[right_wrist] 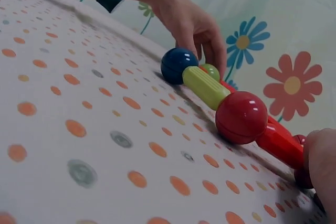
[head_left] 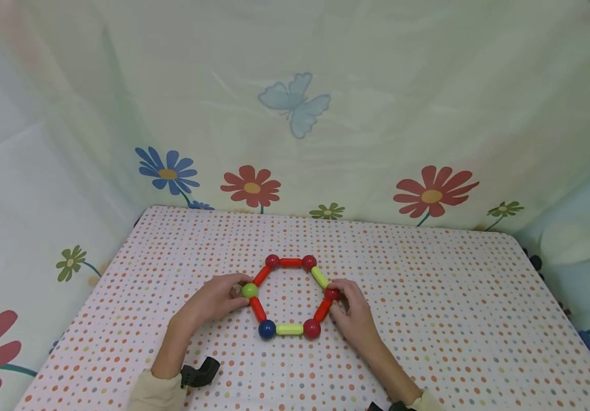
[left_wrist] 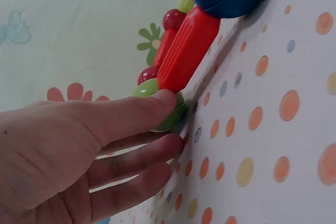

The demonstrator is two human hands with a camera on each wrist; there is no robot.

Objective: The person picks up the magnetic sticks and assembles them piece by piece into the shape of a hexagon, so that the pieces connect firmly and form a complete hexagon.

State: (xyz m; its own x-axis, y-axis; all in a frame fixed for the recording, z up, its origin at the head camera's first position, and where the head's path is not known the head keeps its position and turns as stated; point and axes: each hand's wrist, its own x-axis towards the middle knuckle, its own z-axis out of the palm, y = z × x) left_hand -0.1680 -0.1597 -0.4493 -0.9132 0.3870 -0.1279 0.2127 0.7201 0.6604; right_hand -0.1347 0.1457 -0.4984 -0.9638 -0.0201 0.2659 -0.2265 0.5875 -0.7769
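Observation:
A ring of magnetic-looking building balls and ribbed rods lies on the table, its corners all joined into a hexagon. My left hand (head_left: 218, 298) pinches the green ball (head_left: 250, 290) at the left corner, thumb on the near side. At the right corner, my right hand (head_left: 355, 319) grips a dark red ball (head_left: 332, 294), mostly covered by fingers. A blue ball (head_left: 267, 329) and a red ball (head_left: 312, 329) form the near side, joined by a yellow-green rod (head_left: 290, 330). Two more red balls, with a red rod (head_left: 291, 262) between them, make the far side.
The table (head_left: 428, 319) wears a white cloth with coloured dots. Behind it hangs a pale curtain (head_left: 377, 114) printed with flowers and a butterfly. A black strap device (head_left: 200, 372) sits at the left wrist.

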